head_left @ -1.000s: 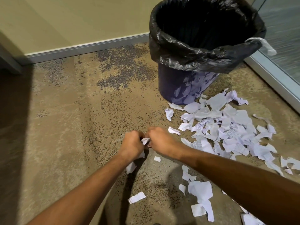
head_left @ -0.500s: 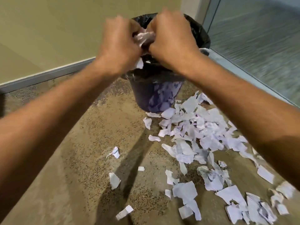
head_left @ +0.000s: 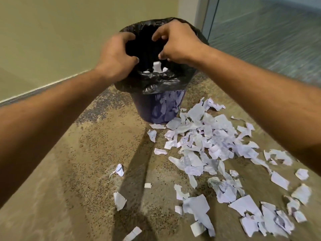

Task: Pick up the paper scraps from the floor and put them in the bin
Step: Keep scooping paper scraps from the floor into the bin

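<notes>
a speckled tan floor (head_left: 73, 171) fills the lower part of the view. nearest the viewer, small torn paper scraps (head_left: 199, 153) lie singly: one strip (head_left: 132, 233) cut off near the bottom edge, one piece (head_left: 119, 200) above it, one tiny square (head_left: 147, 185) and one crumpled bit (head_left: 119, 170) further on. to the right the scraps pile into a dense white spread, far too many and too overlapped to count, reaching from the bottom right up to the foot of the bin.

one blue bin (head_left: 159, 108) stands on the floor near the far wall, lined with one black bag (head_left: 156, 82) folded over its rim. about three white pieces (head_left: 157, 66) show inside its dark mouth; whether they are falling or resting cannot be told.

two bare forearms reach in from the left and right edges, both cut off by the frame. the left hand (head_left: 116, 56) and the right hand (head_left: 178, 44) hover over the bin's opening, fingers curled and spread apart, thumbs pointing inward. neither hand grips anything, and the palms are hidden. the left hand overlaps the bag's rim; contact is unclear.

behind the bin, a pale green wall meets a glass panel (head_left: 260, 32).
</notes>
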